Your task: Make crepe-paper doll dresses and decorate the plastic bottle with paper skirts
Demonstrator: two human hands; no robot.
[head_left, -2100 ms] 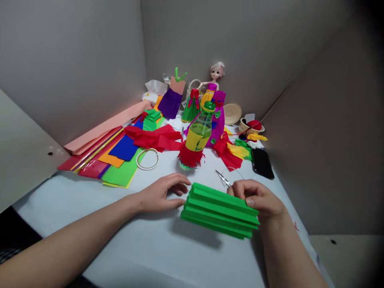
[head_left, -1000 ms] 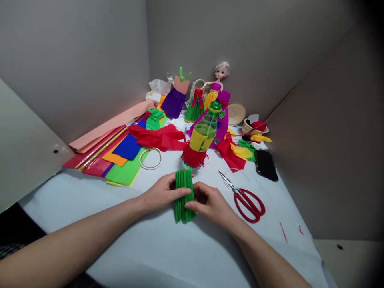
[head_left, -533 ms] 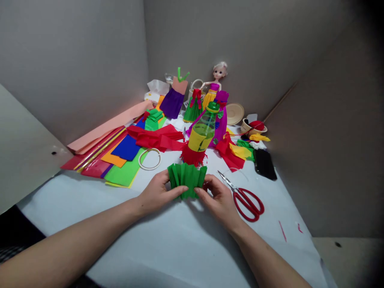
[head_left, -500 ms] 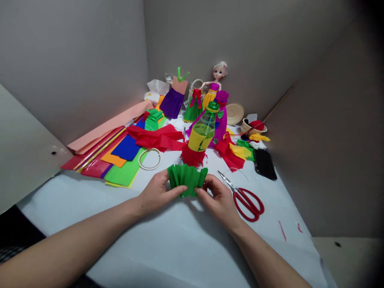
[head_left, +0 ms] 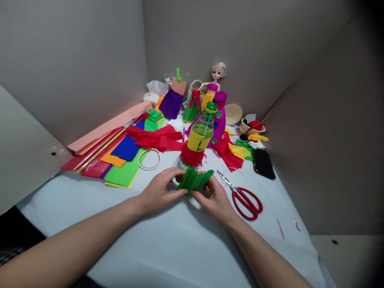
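Note:
A pleated green paper fan (head_left: 194, 180) sits between both hands, just above the white table (head_left: 168, 248). My left hand (head_left: 159, 192) pinches its lower left end with thumb and fingers closed. My right hand (head_left: 216, 198) grips its right side, fingers curled over the folds. The pleats spread out toward the top. Directly behind the fan stands a plastic bottle (head_left: 201, 134) with a green cap, a yellow band and a red fringed paper skirt.
Red-handled scissors (head_left: 243, 198) lie just right of my right hand. A tape ring (head_left: 148, 159) and coloured paper sheets (head_left: 120, 154) lie at the left. A doll (head_left: 213, 84), paper dresses, bowls and a black phone (head_left: 263, 163) crowd the back. Grey walls enclose the corner.
The green paper, first a wide folded stack in my right hand, was turned upright, squeezed between both hands, then fanned out. The scissors became visible once my right hand moved left.

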